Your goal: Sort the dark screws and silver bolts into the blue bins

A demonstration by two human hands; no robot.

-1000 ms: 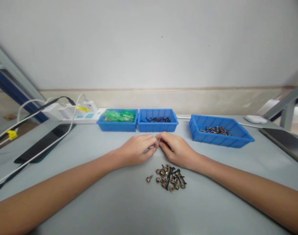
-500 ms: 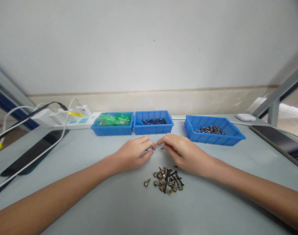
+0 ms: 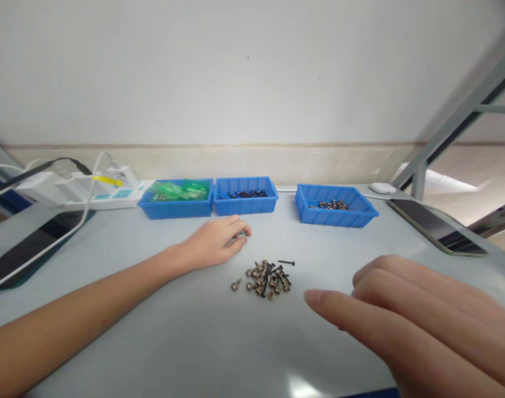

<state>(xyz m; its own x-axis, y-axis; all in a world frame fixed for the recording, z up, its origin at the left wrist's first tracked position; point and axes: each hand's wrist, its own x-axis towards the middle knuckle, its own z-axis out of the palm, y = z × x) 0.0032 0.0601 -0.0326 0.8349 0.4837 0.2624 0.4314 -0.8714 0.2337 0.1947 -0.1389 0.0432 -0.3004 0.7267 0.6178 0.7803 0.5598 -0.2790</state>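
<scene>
My left hand rests on the table with its fingers loosely curved and the thumb apart from them, holding nothing I can see. My right hand is raised close to the camera at the right, thumb stretched leftward and apart from the other fingers. A small dark spot shows under the thumb; I cannot make out what it is. Between the hands lies a pile of brassy hex-head bolts and black screws. One bolt sits just left of it, and a black screw lies at its far edge.
Behind stand a blue bin with green plastic bags, a blue bin of dark screws and a blue bin of brassy bolts. A power strip with cables is left. Phones lie on both sides.
My right hand has pulled away from beside my left hand, toward the camera and to the right. The black screw at the pile's far edge is now uncovered. The view has shifted slightly.
</scene>
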